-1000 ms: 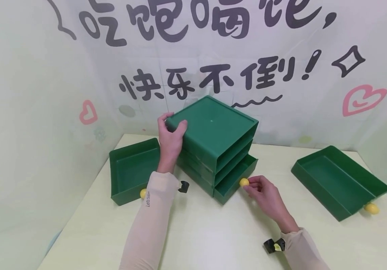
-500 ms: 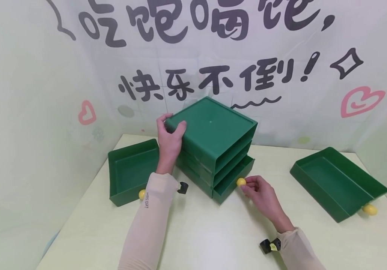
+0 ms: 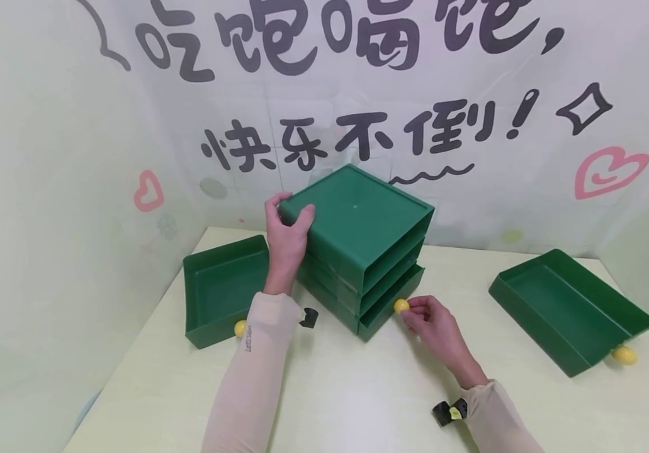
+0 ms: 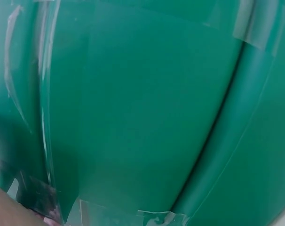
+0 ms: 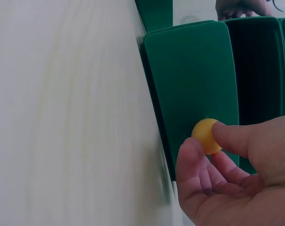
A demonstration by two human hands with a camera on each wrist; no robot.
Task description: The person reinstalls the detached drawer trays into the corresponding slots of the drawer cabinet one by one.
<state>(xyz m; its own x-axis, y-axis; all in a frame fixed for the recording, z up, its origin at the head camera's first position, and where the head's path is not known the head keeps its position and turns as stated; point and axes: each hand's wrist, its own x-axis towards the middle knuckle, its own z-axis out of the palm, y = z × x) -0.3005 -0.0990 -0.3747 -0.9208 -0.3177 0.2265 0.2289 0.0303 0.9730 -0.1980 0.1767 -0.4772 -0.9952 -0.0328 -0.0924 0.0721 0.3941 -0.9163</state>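
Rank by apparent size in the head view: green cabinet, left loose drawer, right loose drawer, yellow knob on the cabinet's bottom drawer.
1. Green cabinet
2. Right loose drawer
3. Left loose drawer, visible area only: the left arm covers part of it
4. Yellow knob

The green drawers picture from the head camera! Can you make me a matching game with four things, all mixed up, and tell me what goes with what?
Things:
1. Left hand
2. Right hand
3. Bottom drawer
4. Loose drawer on the right

Place or state:
A. Pinches a yellow knob
B. Sits apart from the green cabinet
C. Grips the cabinet near a top corner
D. Sticks partway out of the cabinet's lowest slot

Right pairs: 1-C, 2-A, 3-D, 4-B
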